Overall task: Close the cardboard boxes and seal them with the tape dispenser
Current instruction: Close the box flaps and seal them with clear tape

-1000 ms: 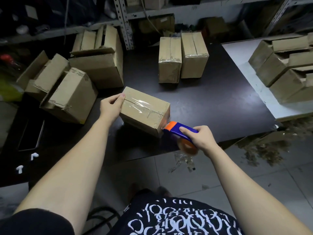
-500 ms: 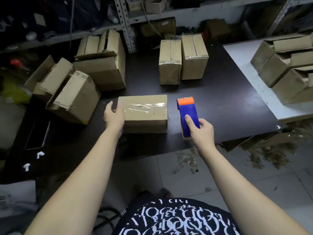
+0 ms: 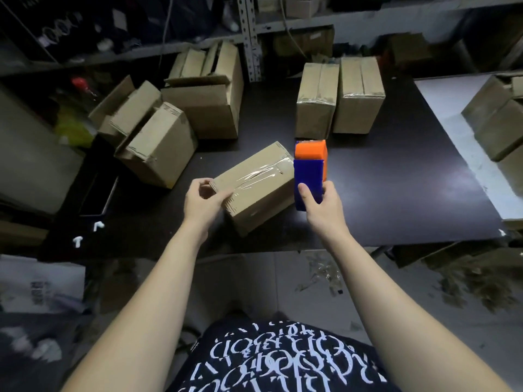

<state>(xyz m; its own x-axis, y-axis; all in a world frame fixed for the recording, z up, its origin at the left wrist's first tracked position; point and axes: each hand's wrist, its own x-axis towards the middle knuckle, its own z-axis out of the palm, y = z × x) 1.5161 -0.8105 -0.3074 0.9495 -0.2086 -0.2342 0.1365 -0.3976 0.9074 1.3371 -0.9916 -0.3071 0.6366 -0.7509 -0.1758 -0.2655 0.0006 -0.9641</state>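
A taped cardboard box (image 3: 263, 190) lies skewed on the dark table (image 3: 396, 193), clear tape running along its top. My left hand (image 3: 202, 200) grips its near left corner, thumb over the top edge. My right hand (image 3: 319, 202) holds a blue and orange tape dispenser (image 3: 310, 171) upright, right beside the box's right end. Two sealed boxes (image 3: 339, 97) stand side by side at the back of the table. Several open boxes (image 3: 175, 114) with raised flaps are piled at the back left.
A white table (image 3: 464, 142) at the right carries more cardboard boxes (image 3: 498, 120). Metal shelving (image 3: 249, 32) runs behind the table. A dark tray (image 3: 96, 193) and two small white parts (image 3: 87, 233) lie at the left. Tape scraps litter the tiled floor (image 3: 319, 278).
The box has turned from square-on to skewed, its right end now farther away. My left hand shifted to its near left corner. The dispenser rose and moved forward beside the box's right end.
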